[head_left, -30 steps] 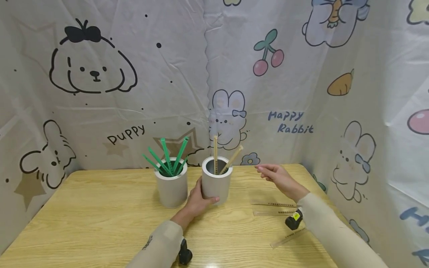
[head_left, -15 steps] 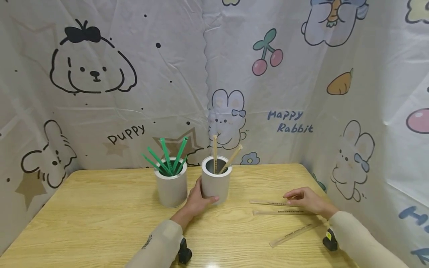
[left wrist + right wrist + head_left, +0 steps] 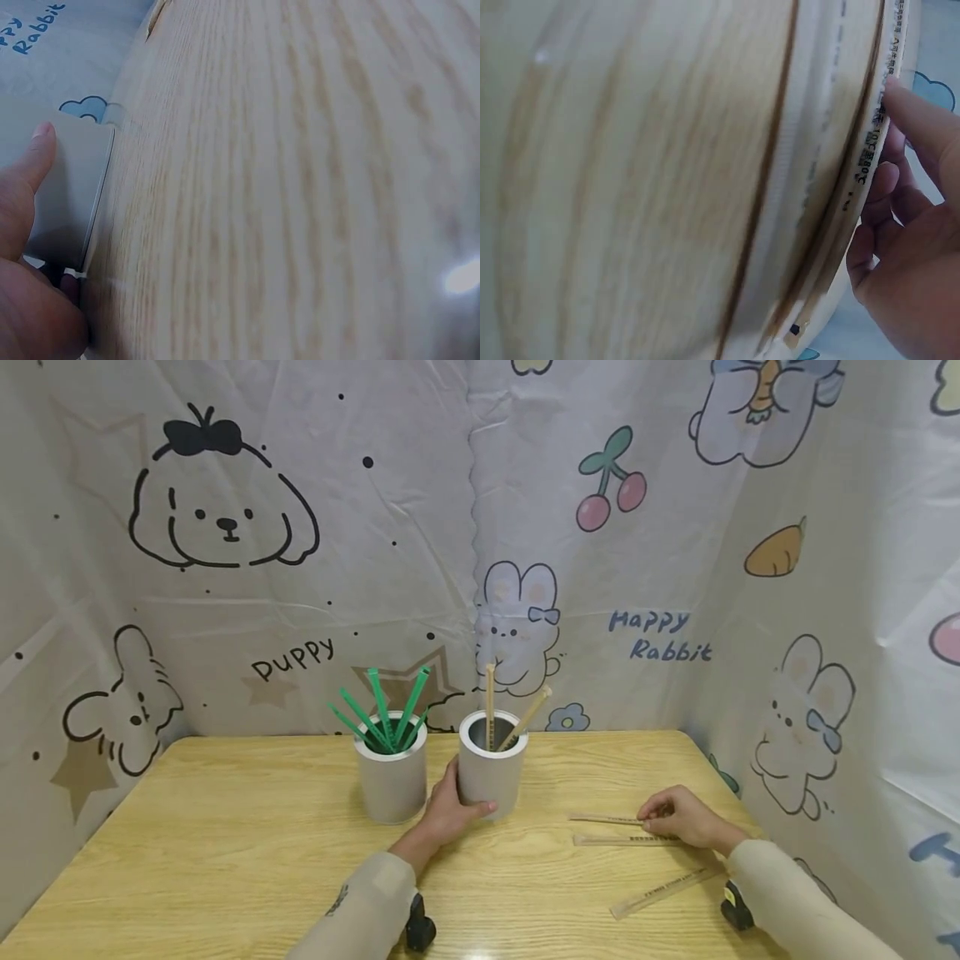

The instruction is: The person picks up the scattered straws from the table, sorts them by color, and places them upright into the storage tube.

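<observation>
My left hand [image 3: 450, 814] is wrapped around the lower side of a white cup [image 3: 491, 781] with tan wrapped straws [image 3: 491, 702] standing in it. In the left wrist view the thumb lies along the cup's wall [image 3: 75, 195]. At the right of the table, my right hand [image 3: 686, 818] pinches the farthest of three wrapped straws [image 3: 606, 818] near its right part. The right wrist view shows thumb and fingers at this straw's printed wrapper [image 3: 868, 154]. A second straw [image 3: 609, 840] lies just nearer, partly under the hand, and a third [image 3: 656, 894] lies slanted closer to me.
Left of the held cup stands another white cup [image 3: 392, 787], with several green straws [image 3: 410, 710] leaning in it. The wooden table [image 3: 247, 843] ends at a patterned cloth [image 3: 405, 543] hanging behind and at both sides.
The right hand has come down from beside the cup to the right, onto the farthest straw, and its fingers have closed on it. The left hand keeps its grip on the cup.
</observation>
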`<act>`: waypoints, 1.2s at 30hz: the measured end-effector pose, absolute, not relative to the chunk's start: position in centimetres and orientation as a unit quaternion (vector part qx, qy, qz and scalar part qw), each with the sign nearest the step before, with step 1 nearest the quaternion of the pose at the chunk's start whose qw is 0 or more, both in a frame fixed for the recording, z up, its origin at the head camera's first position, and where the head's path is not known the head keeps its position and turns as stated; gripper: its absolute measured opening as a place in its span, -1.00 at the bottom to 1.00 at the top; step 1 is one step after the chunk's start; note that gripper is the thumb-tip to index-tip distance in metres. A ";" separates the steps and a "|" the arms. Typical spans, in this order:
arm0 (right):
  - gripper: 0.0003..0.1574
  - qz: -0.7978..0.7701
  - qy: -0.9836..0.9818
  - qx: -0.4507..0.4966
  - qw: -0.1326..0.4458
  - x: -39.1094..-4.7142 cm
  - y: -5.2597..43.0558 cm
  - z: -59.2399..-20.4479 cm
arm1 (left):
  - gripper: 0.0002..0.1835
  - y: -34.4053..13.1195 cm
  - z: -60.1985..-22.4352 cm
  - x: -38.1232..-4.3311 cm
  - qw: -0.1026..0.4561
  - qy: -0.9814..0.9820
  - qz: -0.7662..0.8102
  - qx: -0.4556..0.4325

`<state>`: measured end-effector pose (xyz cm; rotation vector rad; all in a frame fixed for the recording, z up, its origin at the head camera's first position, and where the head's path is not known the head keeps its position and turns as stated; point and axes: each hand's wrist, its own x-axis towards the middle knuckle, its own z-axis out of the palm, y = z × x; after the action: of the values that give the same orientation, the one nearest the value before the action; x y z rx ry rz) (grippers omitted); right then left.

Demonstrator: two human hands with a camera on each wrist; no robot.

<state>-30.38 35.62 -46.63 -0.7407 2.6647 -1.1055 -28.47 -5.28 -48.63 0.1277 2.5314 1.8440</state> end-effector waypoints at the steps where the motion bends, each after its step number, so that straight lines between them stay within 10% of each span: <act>1: -0.86 -0.367 0.894 -0.244 0.078 -30.4 35.6 -46.4 | 0.13 -5.3 -48.6 -28.5 0.002 0.808 0.588 0.043; 9: -0.72 -0.532 0.835 -0.139 0.027 -30.2 33.2 -40.5 | 0.13 -5.2 -48.5 -28.5 0.001 0.810 0.586 0.039; 17: -0.65 -0.844 0.481 -0.237 0.036 -29.2 25.1 -34.6 | 0.14 -5.2 -48.8 -28.6 -0.002 0.812 0.582 0.043; 29: -0.87 -0.744 0.664 -0.071 0.019 -31.3 16.4 -37.2 | 0.14 -4.9 -48.5 -28.4 0.008 0.813 0.582 0.036; 36: -0.43 -0.616 0.784 -0.072 0.036 -31.5 20.1 -38.1 | 0.13 -5.2 -48.6 -28.5 -0.003 0.815 0.579 0.042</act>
<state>-31.49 20.07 -38.14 -0.2220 2.4075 -1.8916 -28.50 -5.17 -48.61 0.1323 2.5638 1.8209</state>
